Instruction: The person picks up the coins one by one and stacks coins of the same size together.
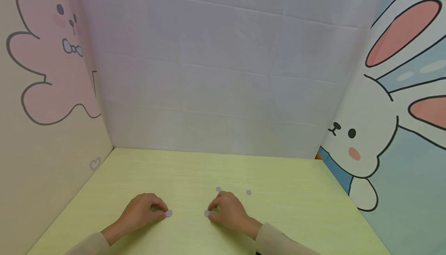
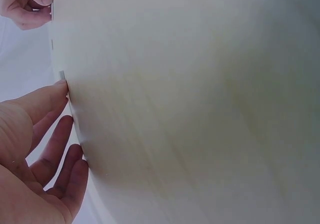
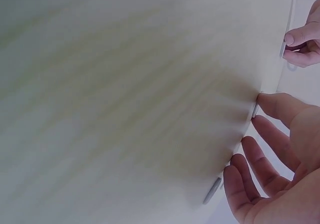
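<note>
On the pale yellow tabletop, my left hand (image 1: 142, 210) pinches a small flat grey disc (image 1: 168, 213) by its edge, between thumb and index finger. To the right, my right hand (image 1: 230, 211) holds a second grey disc (image 1: 207, 213) in the same kind of pinch; the right wrist view shows this disc (image 3: 255, 108) edge-on between thumb and finger. A third grey disc (image 1: 218, 189) lies just beyond the right hand's knuckles. Farther right lies another disc (image 1: 249, 192), which neither hand touches. Whether the discs are coins, magnets or something else I cannot tell.
The table (image 1: 167, 170) is bounded by a plain whitish back wall (image 1: 223, 73). At the left stands a panel with a pink cartoon bear (image 1: 52, 69), at the right one with a white cartoon rabbit (image 1: 366, 142).
</note>
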`<state>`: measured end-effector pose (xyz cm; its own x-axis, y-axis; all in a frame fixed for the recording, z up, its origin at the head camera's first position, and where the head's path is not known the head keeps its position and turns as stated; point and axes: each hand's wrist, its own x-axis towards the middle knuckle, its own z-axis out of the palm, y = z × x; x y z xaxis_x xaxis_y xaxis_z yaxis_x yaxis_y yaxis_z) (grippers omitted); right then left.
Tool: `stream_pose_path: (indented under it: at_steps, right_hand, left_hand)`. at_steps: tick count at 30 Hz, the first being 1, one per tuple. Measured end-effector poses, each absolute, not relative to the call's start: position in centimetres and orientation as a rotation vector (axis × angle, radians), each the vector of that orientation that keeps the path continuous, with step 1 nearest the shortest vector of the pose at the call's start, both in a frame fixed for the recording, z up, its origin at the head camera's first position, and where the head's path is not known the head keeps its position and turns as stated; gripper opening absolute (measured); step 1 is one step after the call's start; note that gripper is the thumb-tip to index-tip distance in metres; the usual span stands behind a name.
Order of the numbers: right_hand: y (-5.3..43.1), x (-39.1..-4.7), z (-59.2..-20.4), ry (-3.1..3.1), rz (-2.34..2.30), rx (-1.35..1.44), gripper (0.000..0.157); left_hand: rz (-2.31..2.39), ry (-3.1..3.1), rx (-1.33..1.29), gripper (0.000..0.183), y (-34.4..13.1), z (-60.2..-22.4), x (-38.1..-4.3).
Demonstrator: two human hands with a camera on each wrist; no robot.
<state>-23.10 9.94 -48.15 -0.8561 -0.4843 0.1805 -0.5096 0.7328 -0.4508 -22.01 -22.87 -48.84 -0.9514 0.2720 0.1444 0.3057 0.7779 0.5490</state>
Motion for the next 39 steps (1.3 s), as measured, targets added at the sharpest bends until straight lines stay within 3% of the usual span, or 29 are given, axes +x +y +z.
stream_pose_path:
  at_steps: [39]
  right_hand:
    - [9.40, -23.30, -48.22, -2.864, 0.812, 0.874, 0.008]
  left_hand:
    - [-0.949, -2.898, -0.534, 0.016, -23.00, -48.70, -22.19]
